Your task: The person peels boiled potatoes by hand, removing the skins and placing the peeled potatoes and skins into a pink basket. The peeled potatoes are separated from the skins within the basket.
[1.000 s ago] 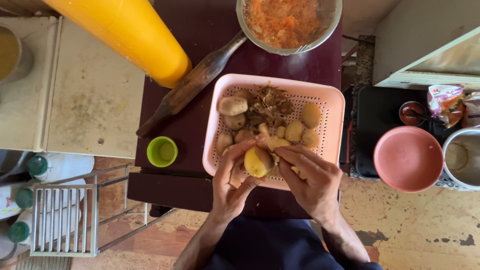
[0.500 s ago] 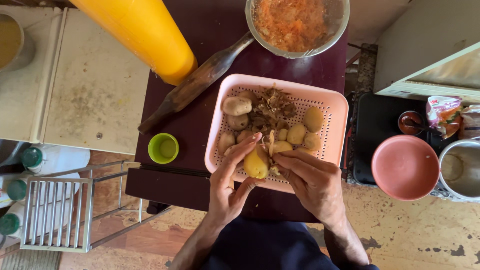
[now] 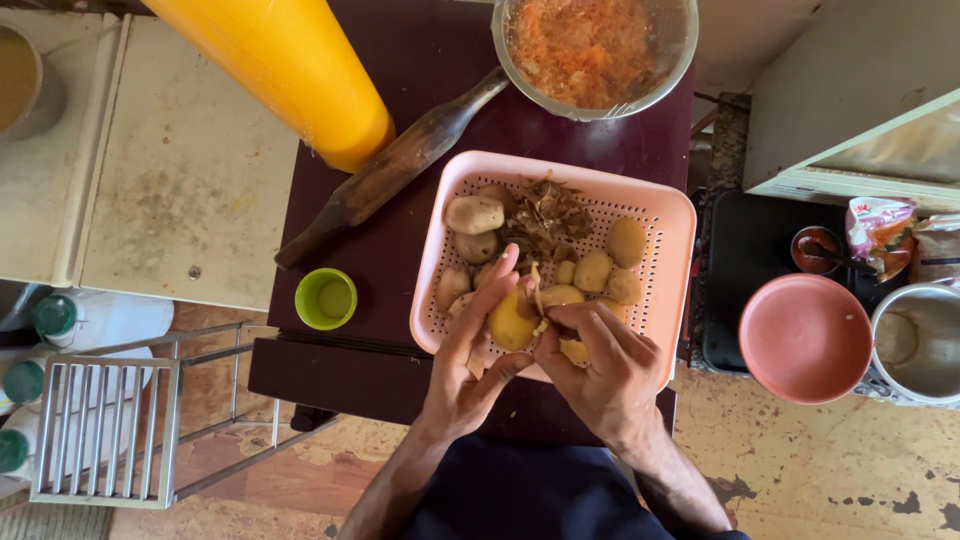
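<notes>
Both hands (image 3: pixel 540 360) peel a potato (image 3: pixel 511 322) — over a pink basket (image 3: pixel 672 230).

Yellow cylinder (image 3: pixel 290 70), wooden rolling pin (image 3: pixel 395 165), green cup (image 3: pixel 326 298), terracotta bowl (image 3: pixel 804 338)

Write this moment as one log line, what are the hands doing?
left hand: holds potato | right hand: pinches its peel | place: over pink tray
</notes>
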